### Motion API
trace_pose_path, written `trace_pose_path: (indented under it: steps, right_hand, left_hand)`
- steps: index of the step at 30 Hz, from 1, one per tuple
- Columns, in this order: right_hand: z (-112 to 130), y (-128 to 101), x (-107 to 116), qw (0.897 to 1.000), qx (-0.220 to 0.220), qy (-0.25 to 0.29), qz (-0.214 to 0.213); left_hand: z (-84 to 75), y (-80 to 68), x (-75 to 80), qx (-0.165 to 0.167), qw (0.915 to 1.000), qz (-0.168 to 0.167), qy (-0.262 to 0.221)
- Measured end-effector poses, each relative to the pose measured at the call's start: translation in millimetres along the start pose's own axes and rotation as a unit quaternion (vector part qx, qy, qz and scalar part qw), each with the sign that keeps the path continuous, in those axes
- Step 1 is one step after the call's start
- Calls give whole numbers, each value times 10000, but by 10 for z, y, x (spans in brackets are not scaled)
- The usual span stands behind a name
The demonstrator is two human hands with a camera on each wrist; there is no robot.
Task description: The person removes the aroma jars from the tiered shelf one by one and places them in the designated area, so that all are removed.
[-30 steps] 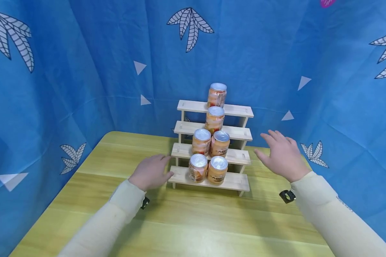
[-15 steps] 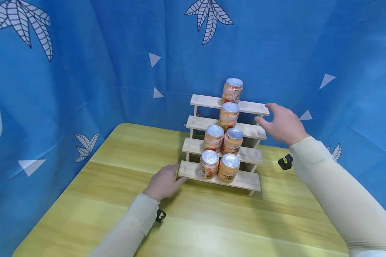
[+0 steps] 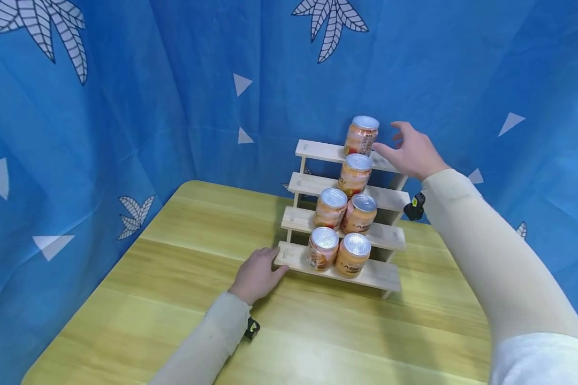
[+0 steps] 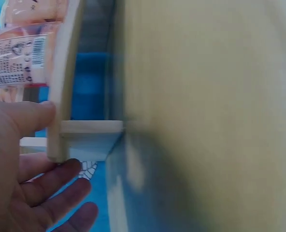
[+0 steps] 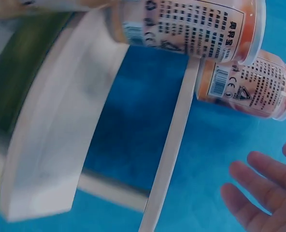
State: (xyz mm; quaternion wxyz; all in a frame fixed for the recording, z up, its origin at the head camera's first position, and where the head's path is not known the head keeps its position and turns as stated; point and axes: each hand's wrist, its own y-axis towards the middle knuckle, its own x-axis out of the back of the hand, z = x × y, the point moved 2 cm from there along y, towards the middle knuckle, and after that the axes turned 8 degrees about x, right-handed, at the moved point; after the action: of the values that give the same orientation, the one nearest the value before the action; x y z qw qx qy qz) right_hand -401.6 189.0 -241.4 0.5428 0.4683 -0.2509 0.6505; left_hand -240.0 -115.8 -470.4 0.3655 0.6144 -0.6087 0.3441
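A pale wooden stepped rack (image 3: 313, 184) stands on the yellow-green table (image 3: 183, 278). It carries several orange cans with silver tops. My right hand (image 3: 407, 149) is raised beside the top can (image 3: 361, 135), fingers spread, thumb close to its right side; the right wrist view shows that can (image 5: 249, 92) apart from my fingers (image 5: 259, 193). My left hand (image 3: 260, 272) rests on the table against the left end of the lowest step (image 3: 294, 258); in the left wrist view the thumb (image 4: 32, 113) touches the step's edge (image 4: 61, 96), the other fingers straight below it.
Blue cloth (image 3: 101, 133) with leaf and triangle prints walls the table on the left, back and right. Two cans (image 3: 339, 252) stand on the lowest step, two (image 3: 345, 209) on the second, one (image 3: 355, 172) on the third. Bare tabletop lies left of and in front of the rack.
My right hand has risen from beside the lower steps to the top can. My left hand moved from beside the rack's left end to touch the lowest step.
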Motion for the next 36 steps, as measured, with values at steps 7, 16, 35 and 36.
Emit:
trace_pose_path:
  steps: [7, 16, 35, 36]
  right_hand:
    - [40, 207, -68, 9996, -22, 265, 82]
    - [115, 440, -146, 9985, 9, 505, 190]
    - [138, 562, -196, 9972, -106, 729, -131]
    - [131, 561, -189, 9970, -112, 747, -163]
  left_hand:
    - [48, 20, -50, 174, 9991, -135, -349]
    - [49, 41, -62, 143, 9992, -213, -301]
    - [68, 81, -30, 142, 9995, -167, -235]
    - [69, 83, -28, 144, 9995, -158, -234]
